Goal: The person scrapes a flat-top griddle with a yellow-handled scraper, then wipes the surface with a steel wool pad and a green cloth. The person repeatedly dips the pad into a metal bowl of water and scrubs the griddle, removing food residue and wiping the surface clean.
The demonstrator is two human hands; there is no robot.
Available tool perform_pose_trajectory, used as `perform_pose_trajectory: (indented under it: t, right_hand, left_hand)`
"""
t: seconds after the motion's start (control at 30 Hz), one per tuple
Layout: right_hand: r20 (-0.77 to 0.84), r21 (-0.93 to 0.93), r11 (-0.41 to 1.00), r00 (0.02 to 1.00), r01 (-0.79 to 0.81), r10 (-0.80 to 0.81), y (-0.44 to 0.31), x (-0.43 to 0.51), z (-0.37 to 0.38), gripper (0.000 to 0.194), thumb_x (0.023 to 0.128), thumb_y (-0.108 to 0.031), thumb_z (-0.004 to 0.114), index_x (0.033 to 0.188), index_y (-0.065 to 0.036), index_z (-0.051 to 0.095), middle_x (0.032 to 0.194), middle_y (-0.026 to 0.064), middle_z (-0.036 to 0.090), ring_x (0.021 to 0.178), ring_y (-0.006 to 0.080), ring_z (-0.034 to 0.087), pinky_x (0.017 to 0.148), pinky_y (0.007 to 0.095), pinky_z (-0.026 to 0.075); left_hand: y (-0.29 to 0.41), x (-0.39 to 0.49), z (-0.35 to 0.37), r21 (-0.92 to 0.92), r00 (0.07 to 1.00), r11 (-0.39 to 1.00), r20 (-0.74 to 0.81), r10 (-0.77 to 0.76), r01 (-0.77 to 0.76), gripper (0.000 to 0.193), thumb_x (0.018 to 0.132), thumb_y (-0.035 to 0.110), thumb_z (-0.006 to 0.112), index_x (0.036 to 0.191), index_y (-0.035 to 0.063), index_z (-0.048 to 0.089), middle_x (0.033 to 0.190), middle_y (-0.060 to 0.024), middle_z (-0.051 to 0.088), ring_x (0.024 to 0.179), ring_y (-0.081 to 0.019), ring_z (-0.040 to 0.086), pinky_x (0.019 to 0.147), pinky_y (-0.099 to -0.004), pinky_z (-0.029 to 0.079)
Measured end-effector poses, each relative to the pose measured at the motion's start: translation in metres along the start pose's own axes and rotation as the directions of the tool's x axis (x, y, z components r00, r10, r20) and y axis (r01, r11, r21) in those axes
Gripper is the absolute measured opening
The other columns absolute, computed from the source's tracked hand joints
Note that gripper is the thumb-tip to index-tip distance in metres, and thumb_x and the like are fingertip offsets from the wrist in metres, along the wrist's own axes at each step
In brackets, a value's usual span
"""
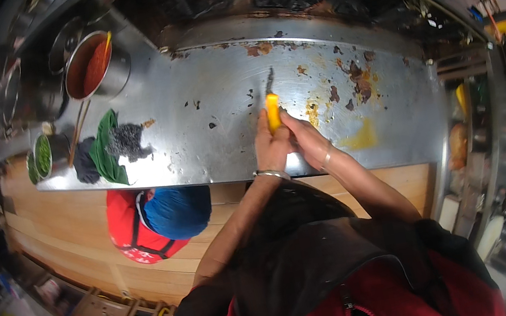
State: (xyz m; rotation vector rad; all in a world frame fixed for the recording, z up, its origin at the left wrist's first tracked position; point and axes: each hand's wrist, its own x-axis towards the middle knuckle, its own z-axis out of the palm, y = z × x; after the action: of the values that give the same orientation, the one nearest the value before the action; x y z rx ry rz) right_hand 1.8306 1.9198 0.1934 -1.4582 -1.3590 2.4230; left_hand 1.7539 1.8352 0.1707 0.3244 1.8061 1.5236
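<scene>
A yellow-handled tool [273, 110] points away from me over a stained steel griddle or worktop [225, 112]. Its narrow, dark working end is blurred, so I cannot tell whether it is a scraper or a knife. My left hand [273, 148] is wrapped around the lower handle. Against its right side, my right hand [309, 141] closes in on the same handle, its fingertips partly hidden. Brown burnt residue [360, 79] and a yellow smear [361, 136] mark the metal to the right of my hands.
Steel wool [128, 141] lies against a green cloth [108, 154] at left. Beyond are chopsticks [78, 133], a pot of red sauce or seasoning [119, 77] and a container of chopped greens [51, 154]. Below the front edge, a person in a blue head covering [179, 211] is close by.
</scene>
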Motion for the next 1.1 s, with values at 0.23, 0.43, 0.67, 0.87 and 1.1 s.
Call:
perform_pose_trajectory:
  t: [0.23, 0.43, 0.67, 0.87, 1.1]
  right_hand:
    - [0.100, -0.504, 0.833, 0.974, 0.228, -0.206, -0.055, 0.021, 0.032, 0.029, 0.096, -0.025, 0.059, 0.110, 0.001, 0.059, 0.083, 0.0090, 0.065, 0.069, 0.0209, 0.063, 0.060, 0.0305, 0.049]
    - [0.644, -0.763, -0.223, 0.679, 0.607, -0.353, -0.115, 0.097, 0.085, 0.034, 0.089, -0.024, 0.062, 0.118, -0.008, 0.055, 0.097, 0.0209, 0.068, 0.088, 0.0395, 0.065, 0.076, 0.0473, 0.051]
    - [0.660, -0.742, -0.373, 0.702, 0.557, -0.267, -0.133, 0.190, 0.187, 0.039, 0.092, -0.033, 0.057, 0.124, -0.011, 0.059, 0.106, 0.0180, 0.068, 0.101, 0.0363, 0.064, 0.085, 0.0447, 0.052]
    - [0.448, -0.865, -0.355, 0.864, 0.355, -0.228, -0.146, 0.169, 0.091, 0.036, 0.092, -0.035, 0.055, 0.116, -0.009, 0.066, 0.108, 0.0162, 0.069, 0.103, 0.0345, 0.064, 0.087, 0.0442, 0.051]
    - [0.297, -0.913, -0.349, 0.931, 0.211, -0.211, -0.153, 0.077, -0.123, 0.038, 0.089, -0.030, 0.060, 0.124, -0.016, 0.063, 0.097, 0.0204, 0.068, 0.093, 0.0379, 0.065, 0.084, 0.0449, 0.051]
  left_hand:
    - [0.012, -0.014, -0.068, 0.048, 0.958, 0.999, 0.287, -0.018, 0.005, 0.055, 0.096, 0.032, 0.053, 0.142, 0.0023, 0.043, 0.087, -0.0094, 0.068, 0.074, -0.0155, 0.063, 0.070, -0.0291, 0.050]
    - [-0.063, -0.094, -0.129, -0.152, 0.989, 0.981, -0.068, -0.135, 0.123, 0.045, 0.094, 0.022, 0.060, 0.133, 0.0003, 0.054, 0.083, -0.0053, 0.066, 0.074, -0.0097, 0.060, 0.070, -0.0243, 0.050]
    - [-0.154, -0.201, -0.117, -0.279, 0.855, 0.893, -0.292, -0.428, 0.352, 0.043, 0.092, 0.014, 0.058, 0.132, -0.0022, 0.054, 0.089, -0.0076, 0.067, 0.074, -0.0108, 0.064, 0.066, -0.0233, 0.050]
    - [-0.187, -0.216, -0.080, -0.536, 0.694, 0.686, -0.235, -0.681, 0.492, 0.041, 0.091, 0.017, 0.059, 0.129, 0.0021, 0.057, 0.093, -0.0089, 0.068, 0.076, -0.0171, 0.068, 0.062, -0.0248, 0.049]
    - [-0.161, -0.187, -0.073, -0.417, 0.874, 0.859, -0.245, -0.420, 0.297, 0.042, 0.094, 0.016, 0.057, 0.133, -0.0001, 0.052, 0.096, -0.0069, 0.069, 0.078, -0.0134, 0.066, 0.064, -0.0230, 0.049]
